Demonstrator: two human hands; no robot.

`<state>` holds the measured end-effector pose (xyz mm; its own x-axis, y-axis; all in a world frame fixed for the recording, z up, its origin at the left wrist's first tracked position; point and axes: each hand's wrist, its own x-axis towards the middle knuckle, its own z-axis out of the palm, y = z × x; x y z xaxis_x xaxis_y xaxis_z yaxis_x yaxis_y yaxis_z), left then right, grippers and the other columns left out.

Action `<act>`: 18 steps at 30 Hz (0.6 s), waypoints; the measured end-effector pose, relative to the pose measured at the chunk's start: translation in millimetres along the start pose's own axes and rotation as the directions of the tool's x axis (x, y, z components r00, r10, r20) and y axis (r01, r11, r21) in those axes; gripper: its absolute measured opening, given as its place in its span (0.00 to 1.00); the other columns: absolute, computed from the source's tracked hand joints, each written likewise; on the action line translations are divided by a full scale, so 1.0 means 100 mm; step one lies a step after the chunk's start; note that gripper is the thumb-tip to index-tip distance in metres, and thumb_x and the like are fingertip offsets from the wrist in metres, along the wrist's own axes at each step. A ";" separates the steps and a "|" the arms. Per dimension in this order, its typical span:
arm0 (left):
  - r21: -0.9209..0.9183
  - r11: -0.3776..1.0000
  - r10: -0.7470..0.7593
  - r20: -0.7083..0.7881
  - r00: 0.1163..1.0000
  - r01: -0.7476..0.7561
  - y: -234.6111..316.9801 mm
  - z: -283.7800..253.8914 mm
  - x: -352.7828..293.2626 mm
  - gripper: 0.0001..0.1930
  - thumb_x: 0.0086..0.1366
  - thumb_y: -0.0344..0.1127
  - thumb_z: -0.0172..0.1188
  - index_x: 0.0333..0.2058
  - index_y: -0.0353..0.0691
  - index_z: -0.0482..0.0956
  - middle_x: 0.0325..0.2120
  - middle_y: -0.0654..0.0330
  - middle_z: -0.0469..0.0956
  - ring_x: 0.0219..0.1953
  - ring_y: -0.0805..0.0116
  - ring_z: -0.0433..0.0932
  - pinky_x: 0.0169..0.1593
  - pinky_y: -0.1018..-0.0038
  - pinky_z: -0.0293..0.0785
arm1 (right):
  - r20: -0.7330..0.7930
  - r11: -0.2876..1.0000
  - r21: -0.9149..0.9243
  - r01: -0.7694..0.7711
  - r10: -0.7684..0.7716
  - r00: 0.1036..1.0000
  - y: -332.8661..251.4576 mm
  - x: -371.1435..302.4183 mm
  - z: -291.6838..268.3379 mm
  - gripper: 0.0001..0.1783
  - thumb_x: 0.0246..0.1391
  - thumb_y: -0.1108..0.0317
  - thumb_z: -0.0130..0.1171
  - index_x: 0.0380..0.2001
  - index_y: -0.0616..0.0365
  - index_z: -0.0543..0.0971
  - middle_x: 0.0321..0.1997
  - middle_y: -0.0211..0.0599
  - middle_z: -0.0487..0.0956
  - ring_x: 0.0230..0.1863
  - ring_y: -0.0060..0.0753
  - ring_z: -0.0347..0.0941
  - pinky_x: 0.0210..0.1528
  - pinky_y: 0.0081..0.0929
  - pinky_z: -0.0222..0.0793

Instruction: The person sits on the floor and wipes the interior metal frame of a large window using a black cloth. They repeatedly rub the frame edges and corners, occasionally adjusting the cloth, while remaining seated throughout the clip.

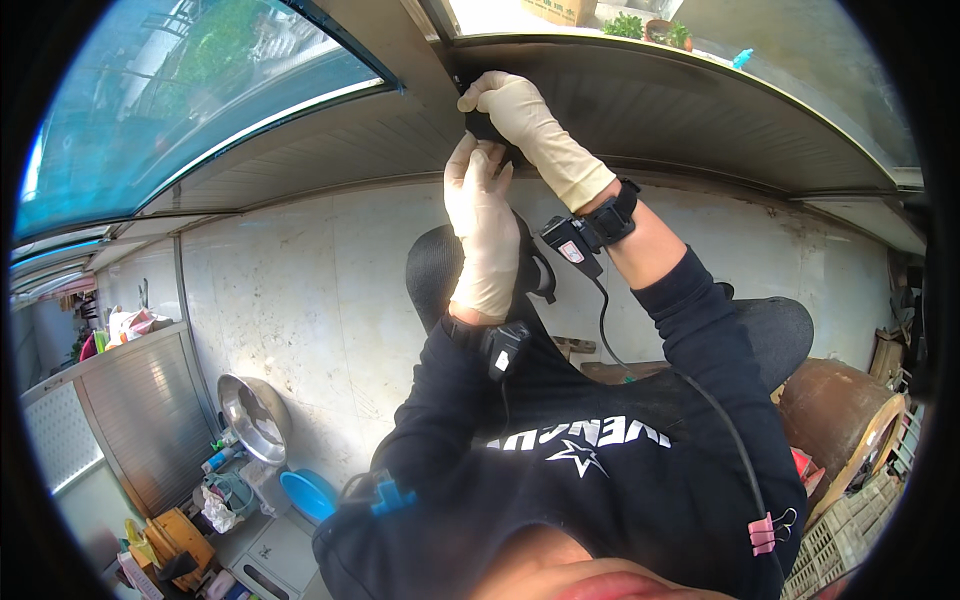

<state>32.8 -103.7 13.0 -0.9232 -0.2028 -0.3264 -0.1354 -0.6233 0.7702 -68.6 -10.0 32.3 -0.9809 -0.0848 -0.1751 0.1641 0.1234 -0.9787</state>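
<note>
Both gloved hands raised toward twelve o'clock, meeting at a small dark object [487,127] pressed against the grey ledge [700,110] under the window. Right hand [528,118] in a cream glove, curled over the top of the dark object, fingers bent and clamped on its upper edge. Left hand [482,228] in a matching glove just below, fingers stretched upward with the tips touching the underside of the same object; grip not clear, more a flat press than a clench. Hands close together, almost touching, the right one above the left. Black strap with a small device [590,232] on the right wrist, a cable running down from it along the dark sleeve [700,340]; a similar small device [503,347] on the left wrist. White wall [300,290] behind the arms. Toward eight o'clock, a shiny metal bowl [255,415] leaning on the wall, a blue basin [308,493] just below it, an orange thing [175,535] farther down. Toward four o'clock, a big brown jar [835,415] on its side. Green plants [650,28] beyond the glass near one o'clock. Pink clip [765,530] on the clothing at five o'clock.
</note>
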 end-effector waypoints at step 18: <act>-0.032 0.989 0.144 0.029 0.989 -0.143 0.05 -0.13 0.00 0.19 0.75 0.34 0.52 0.61 0.37 0.70 0.55 0.54 0.77 0.56 0.61 0.75 0.64 0.56 0.69 | -0.110 0.724 0.690 0.015 0.085 0.990 0.67 -0.85 -0.38 0.15 0.51 0.77 0.51 0.41 0.65 0.82 0.46 0.39 0.83 0.52 0.34 0.77 0.63 0.29 0.68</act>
<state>36.6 -116.8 9.1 -0.9432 -0.2682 -0.1960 0.0096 -0.6118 0.7909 21.7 43.4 -14.3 -0.9690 0.0356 -0.2446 0.1763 -0.5937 -0.7851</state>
